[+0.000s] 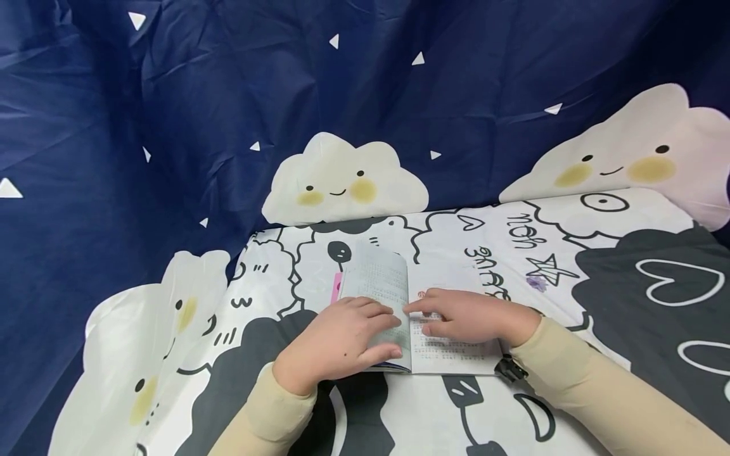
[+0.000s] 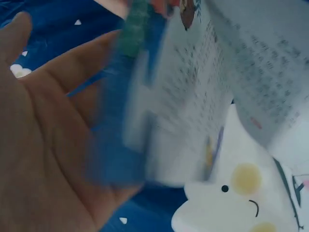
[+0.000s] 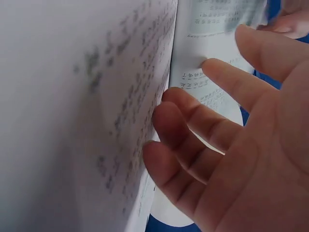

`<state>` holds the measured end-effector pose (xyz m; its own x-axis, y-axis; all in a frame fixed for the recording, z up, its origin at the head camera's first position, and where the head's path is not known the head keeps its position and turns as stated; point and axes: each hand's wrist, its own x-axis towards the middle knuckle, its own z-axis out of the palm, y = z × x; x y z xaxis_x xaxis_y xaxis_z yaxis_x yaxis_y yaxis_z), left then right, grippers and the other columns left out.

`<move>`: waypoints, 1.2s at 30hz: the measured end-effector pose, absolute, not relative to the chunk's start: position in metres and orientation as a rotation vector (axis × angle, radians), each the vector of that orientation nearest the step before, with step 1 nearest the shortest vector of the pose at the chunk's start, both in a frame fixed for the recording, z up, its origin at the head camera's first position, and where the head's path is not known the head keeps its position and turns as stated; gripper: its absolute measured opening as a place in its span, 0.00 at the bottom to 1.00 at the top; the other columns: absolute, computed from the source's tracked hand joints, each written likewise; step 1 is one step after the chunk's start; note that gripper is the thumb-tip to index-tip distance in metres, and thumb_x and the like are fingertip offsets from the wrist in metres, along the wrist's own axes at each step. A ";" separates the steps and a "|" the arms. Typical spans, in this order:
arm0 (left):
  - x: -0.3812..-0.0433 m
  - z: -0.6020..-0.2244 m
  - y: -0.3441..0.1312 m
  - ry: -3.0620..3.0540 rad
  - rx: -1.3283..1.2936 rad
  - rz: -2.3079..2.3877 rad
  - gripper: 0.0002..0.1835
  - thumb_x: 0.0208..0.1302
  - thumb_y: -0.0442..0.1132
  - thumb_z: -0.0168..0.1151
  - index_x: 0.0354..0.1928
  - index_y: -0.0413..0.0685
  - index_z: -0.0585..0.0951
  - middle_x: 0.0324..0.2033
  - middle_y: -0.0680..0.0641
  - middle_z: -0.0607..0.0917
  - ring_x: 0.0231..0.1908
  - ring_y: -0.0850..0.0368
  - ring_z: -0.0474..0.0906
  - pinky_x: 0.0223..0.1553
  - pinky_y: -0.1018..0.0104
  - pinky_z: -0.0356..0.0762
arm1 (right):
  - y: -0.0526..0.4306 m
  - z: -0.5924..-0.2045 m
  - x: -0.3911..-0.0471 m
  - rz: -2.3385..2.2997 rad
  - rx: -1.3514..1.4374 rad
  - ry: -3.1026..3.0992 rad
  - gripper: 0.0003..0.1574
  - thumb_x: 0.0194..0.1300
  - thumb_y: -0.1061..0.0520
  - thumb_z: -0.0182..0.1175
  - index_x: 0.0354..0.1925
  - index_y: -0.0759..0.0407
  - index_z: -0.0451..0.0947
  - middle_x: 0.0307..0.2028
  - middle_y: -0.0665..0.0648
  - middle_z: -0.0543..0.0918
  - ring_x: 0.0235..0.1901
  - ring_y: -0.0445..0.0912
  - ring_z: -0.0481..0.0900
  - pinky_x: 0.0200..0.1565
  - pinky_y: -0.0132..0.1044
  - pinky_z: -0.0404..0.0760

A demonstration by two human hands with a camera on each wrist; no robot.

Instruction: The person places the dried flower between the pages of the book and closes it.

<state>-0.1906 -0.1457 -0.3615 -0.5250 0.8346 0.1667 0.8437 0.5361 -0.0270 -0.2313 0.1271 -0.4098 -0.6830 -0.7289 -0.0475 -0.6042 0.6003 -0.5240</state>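
Note:
An open book (image 1: 459, 351) with printed text lies on the patterned cloth in the head view. My left hand (image 1: 343, 339) lies over its left page, with the fingers across the paper and the thumb near the lower edge. My right hand (image 1: 476, 315) is over the right page, its index finger reaching towards the centre fold. Loosely bent, spread fingers of the right hand (image 3: 246, 150) meet the printed pages in the right wrist view. The left wrist view is blurred; there the left palm (image 2: 43, 150) faces the book's blue outer edge (image 2: 118, 135).
A white cloth (image 1: 433, 418) with black drawings covers the surface under the book. Cloud-shaped pieces (image 1: 345, 180) with smiling faces stand along its edges. Behind them hangs a dark blue fabric (image 1: 365, 82) with small white triangles. A pink tab (image 1: 336, 287) shows beside the left page.

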 end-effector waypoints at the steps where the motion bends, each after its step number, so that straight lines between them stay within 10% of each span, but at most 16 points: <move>1: -0.191 -0.364 -0.145 -2.658 -1.431 -0.070 0.28 0.73 0.65 0.51 0.57 0.55 0.84 0.54 0.54 0.84 0.58 0.57 0.77 0.62 0.60 0.72 | 0.127 -0.410 -0.231 -0.683 -1.083 2.578 0.28 0.75 0.46 0.57 0.70 0.44 0.74 0.61 0.54 0.76 0.59 0.49 0.76 0.59 0.52 0.74; 10: -0.208 -0.394 -0.145 -2.839 -1.393 -0.049 0.33 0.68 0.68 0.56 0.67 0.59 0.79 0.69 0.49 0.73 0.68 0.48 0.68 0.63 0.52 0.71 | 0.132 -0.414 -0.235 -0.654 -1.048 2.563 0.27 0.72 0.48 0.60 0.67 0.47 0.77 0.44 0.48 0.75 0.33 0.39 0.72 0.41 0.40 0.74; 17: -0.215 -0.414 -0.148 -2.999 -1.333 -0.108 0.47 0.54 0.71 0.68 0.76 0.68 0.67 0.78 0.45 0.58 0.75 0.36 0.54 0.68 0.46 0.65 | 0.144 -0.415 -0.240 -0.670 -1.012 2.550 0.25 0.70 0.48 0.63 0.64 0.47 0.79 0.35 0.46 0.72 0.31 0.40 0.69 0.37 0.38 0.71; 36: -0.214 -0.416 -0.140 -3.197 -1.126 -0.164 0.53 0.48 0.65 0.76 0.77 0.71 0.63 0.75 0.48 0.63 0.72 0.37 0.61 0.66 0.49 0.68 | 0.244 -0.418 -0.262 -0.723 -0.723 2.784 0.22 0.65 0.54 0.68 0.58 0.51 0.83 0.36 0.46 0.78 0.32 0.42 0.71 0.36 0.39 0.71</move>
<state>-0.2143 -0.1397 -0.4161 -0.7519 0.6272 -0.2032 0.6032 0.7788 0.1721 -0.2623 0.2444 -0.4178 -0.8668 -0.4965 -0.0461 -0.4114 0.7643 -0.4965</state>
